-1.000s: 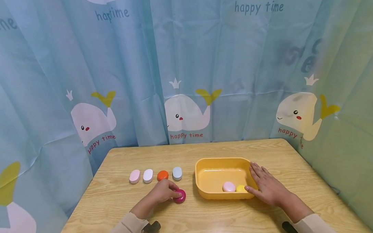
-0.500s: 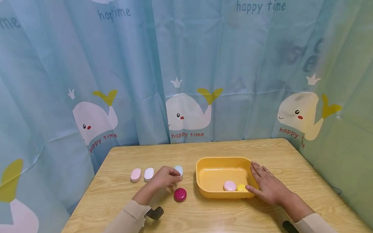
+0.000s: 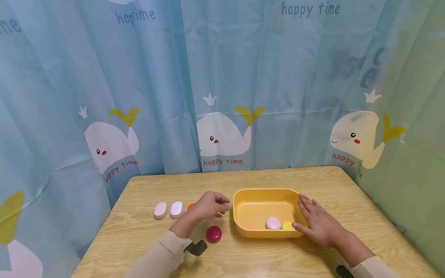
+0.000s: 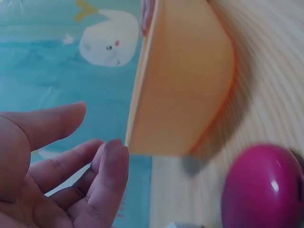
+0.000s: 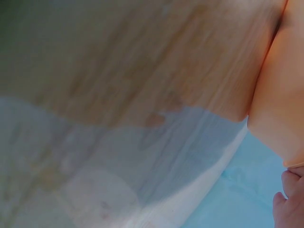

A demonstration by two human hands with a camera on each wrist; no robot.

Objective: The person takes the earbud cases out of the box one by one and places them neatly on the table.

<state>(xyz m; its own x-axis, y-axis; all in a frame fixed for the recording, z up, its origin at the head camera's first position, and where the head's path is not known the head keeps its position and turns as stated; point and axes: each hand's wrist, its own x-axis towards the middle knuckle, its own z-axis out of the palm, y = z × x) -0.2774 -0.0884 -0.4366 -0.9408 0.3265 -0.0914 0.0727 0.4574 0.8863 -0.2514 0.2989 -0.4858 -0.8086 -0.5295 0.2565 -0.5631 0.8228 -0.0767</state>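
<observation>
head cam: l hand (image 3: 212, 204) has fingers loosely bent & unclenched, just beside yellow tray (image 3: 256, 234) on their r, magenta disc (image 3: 214, 234) on their near side, orange disc (image 3: 190, 206) to their l; r hand (image 3: 320, 221) has fingers straight along tray's r rim, yellow disc (image 3: 287, 225) & pale pink disc (image 3: 273, 223) inside by its thumb. l wrist cam: thumb & fingertips apart, tray wall just past them, magenta disc off to their r. r wrist cam: blurry, some fingers at tray's rim, can't tell their grip.
</observation>
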